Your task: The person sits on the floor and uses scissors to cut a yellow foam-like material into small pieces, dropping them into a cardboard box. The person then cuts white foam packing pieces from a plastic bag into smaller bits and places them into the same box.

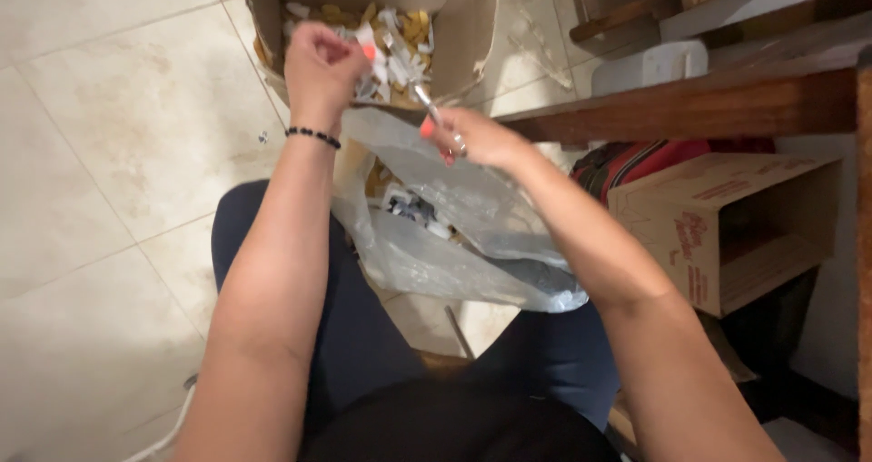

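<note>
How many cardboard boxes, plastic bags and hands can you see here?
Cardboard boxes: 2, one on the floor, one on its side
Plastic bags: 1
Hands: 2, left hand, right hand
Total: 5

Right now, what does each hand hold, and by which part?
Right hand pinches a thin metal tool by its lower end. Left hand is closed over the box; its contents cannot be told.

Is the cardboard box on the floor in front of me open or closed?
Open: the cardboard box has its flaps up, and small white and yellow pieces show inside.
</note>
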